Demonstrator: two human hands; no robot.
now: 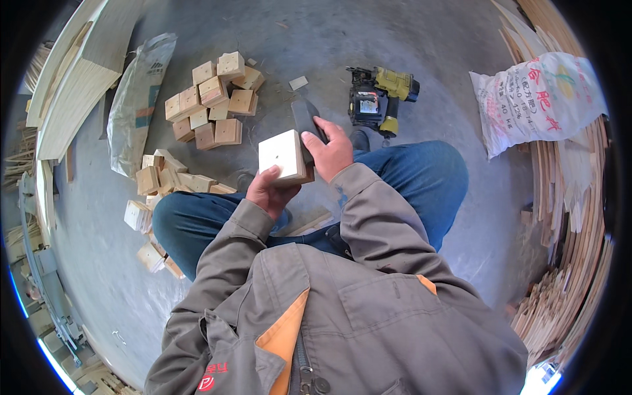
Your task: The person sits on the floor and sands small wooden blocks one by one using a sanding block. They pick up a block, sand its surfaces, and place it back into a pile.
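Between the person's blue-jeaned knees (440, 174) I see a pale, square, layered wooden block (278, 155) held up. The left hand (268, 192) clasps its near corner, thumb on top; the right hand (330, 151) closes round a slim dark tool (305, 117), apparently touching the block's side.

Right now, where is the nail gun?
In the head view, the nail gun lies on the floor right of centre, beyond the right hand, between the wood blocks and the white sack.
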